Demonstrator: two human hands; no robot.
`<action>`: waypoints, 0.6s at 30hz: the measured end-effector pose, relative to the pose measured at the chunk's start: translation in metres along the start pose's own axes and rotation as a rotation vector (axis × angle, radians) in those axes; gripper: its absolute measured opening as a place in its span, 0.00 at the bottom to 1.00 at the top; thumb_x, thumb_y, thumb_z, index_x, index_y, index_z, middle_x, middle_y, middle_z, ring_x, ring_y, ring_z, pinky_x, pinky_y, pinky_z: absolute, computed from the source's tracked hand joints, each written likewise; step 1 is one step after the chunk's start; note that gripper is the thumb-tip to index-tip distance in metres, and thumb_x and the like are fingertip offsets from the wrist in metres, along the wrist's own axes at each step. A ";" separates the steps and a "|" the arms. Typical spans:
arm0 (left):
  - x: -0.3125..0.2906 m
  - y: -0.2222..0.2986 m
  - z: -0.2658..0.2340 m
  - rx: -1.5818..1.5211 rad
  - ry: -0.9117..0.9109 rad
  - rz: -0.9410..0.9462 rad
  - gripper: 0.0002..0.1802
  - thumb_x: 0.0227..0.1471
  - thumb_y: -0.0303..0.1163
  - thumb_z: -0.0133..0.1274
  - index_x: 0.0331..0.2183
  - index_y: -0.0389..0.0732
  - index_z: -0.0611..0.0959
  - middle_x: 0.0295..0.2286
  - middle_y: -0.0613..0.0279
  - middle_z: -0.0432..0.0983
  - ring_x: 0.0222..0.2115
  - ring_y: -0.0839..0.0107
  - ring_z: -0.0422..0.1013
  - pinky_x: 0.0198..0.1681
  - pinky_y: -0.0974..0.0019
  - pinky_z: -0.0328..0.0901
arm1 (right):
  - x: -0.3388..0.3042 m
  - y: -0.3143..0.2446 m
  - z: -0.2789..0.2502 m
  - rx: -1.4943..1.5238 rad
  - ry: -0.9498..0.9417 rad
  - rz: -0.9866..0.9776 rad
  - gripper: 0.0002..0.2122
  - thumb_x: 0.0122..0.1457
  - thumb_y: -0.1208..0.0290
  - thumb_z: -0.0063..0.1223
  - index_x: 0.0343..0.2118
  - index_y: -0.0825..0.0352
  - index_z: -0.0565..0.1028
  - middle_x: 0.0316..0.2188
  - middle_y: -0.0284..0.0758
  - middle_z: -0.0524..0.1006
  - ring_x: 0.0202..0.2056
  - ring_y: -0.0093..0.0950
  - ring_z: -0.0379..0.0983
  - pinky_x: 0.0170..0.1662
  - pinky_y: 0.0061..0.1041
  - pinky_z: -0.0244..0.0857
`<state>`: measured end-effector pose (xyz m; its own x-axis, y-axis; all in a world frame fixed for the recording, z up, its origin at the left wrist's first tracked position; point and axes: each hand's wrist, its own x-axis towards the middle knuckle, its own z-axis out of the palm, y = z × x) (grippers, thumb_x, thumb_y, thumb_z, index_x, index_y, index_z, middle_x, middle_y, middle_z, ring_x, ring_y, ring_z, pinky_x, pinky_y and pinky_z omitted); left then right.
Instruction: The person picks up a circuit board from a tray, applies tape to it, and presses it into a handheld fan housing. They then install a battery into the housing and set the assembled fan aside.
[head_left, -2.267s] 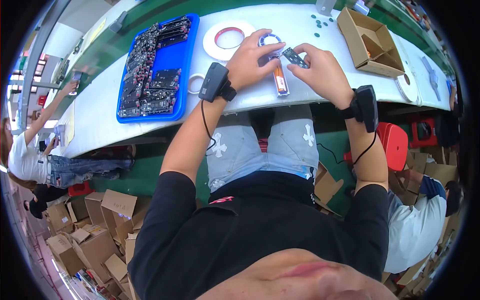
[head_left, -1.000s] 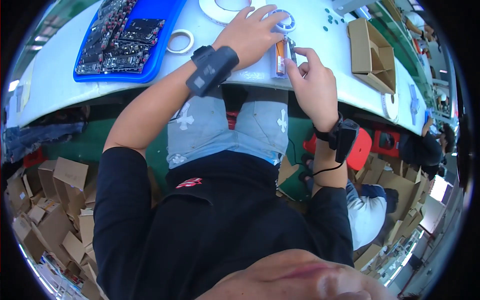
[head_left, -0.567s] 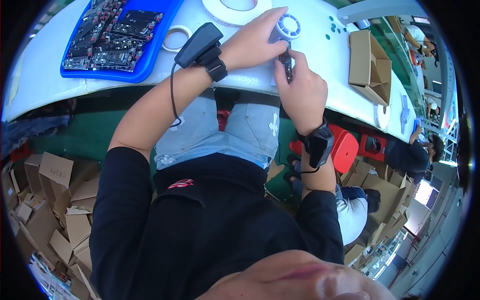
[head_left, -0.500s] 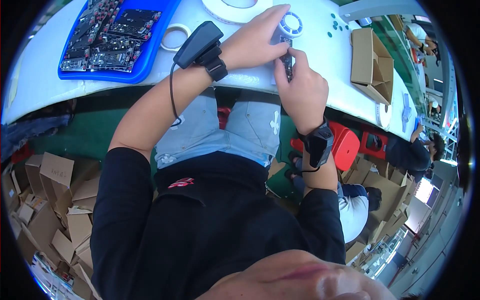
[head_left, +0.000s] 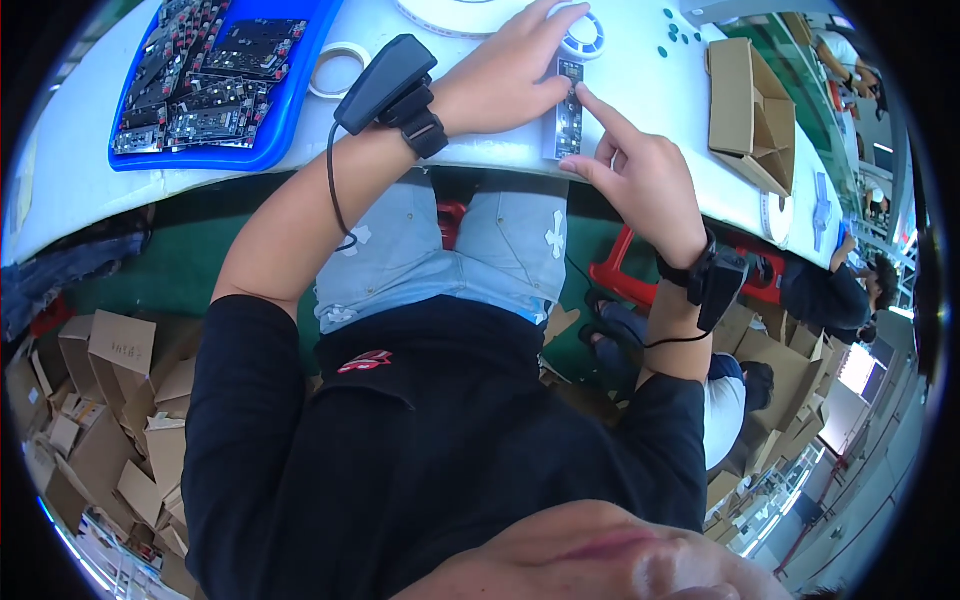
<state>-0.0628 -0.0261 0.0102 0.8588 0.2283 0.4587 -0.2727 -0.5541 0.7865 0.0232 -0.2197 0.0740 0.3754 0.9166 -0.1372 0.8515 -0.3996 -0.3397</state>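
A narrow dark circuit board (head_left: pixel 568 125) lies on the white table near its front edge, one end toward me. My left hand (head_left: pixel 508 78) rests to its left with fingers stretched out. Its thumb tip meets the upper part of the board, while the index finger reaches past a small white reel (head_left: pixel 584 38) just beyond. From the right comes my right hand (head_left: pixel 645 175), thumb and index finger spread. That index fingertip is at the board's upper right edge, and the thumb tip is beside its lower end. Whether either fingertip presses down, I cannot tell.
At the left stands a blue tray (head_left: pixel 285 130) with several circuit boards (head_left: pixel 215 110). A tape roll (head_left: pixel 340 70) and a larger white reel (head_left: pixel 450 22) lie farther in. To the right are a cardboard box (head_left: pixel 735 100) and green discs (head_left: pixel 672 38). Other people sit at the right.
My right hand has opened from its grip around the lower part of the board, and its wrist has swung right. More of the board now shows. The left hand stays nearly in place.
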 end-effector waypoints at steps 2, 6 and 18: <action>0.001 0.000 0.001 0.025 -0.003 -0.009 0.40 0.48 0.25 0.51 0.61 0.32 0.58 0.59 0.34 0.52 0.61 0.39 0.53 0.64 0.54 0.52 | 0.002 0.001 0.000 -0.077 0.019 -0.057 0.31 0.55 0.60 0.64 0.62 0.58 0.68 0.17 0.33 0.73 0.19 0.29 0.71 0.27 0.26 0.64; 0.004 0.000 0.000 0.018 -0.035 0.011 0.39 0.48 0.25 0.50 0.61 0.34 0.58 0.59 0.34 0.51 0.61 0.39 0.53 0.63 0.54 0.52 | 0.001 0.004 0.005 -0.208 0.145 -0.176 0.31 0.55 0.59 0.64 0.61 0.59 0.68 0.18 0.34 0.75 0.21 0.32 0.73 0.28 0.27 0.66; -0.005 -0.018 0.011 -0.073 0.334 0.059 0.28 0.47 0.21 0.52 0.53 0.40 0.72 0.57 0.49 0.62 0.60 0.47 0.57 0.61 0.54 0.57 | 0.022 -0.018 0.020 0.183 0.273 0.242 0.20 0.59 0.63 0.59 0.49 0.69 0.69 0.26 0.38 0.78 0.25 0.26 0.75 0.26 0.25 0.66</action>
<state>-0.0577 -0.0261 -0.0105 0.6547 0.4535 0.6047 -0.3581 -0.5184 0.7765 0.0085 -0.1923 0.0581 0.6611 0.7503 0.0104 0.6570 -0.5721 -0.4910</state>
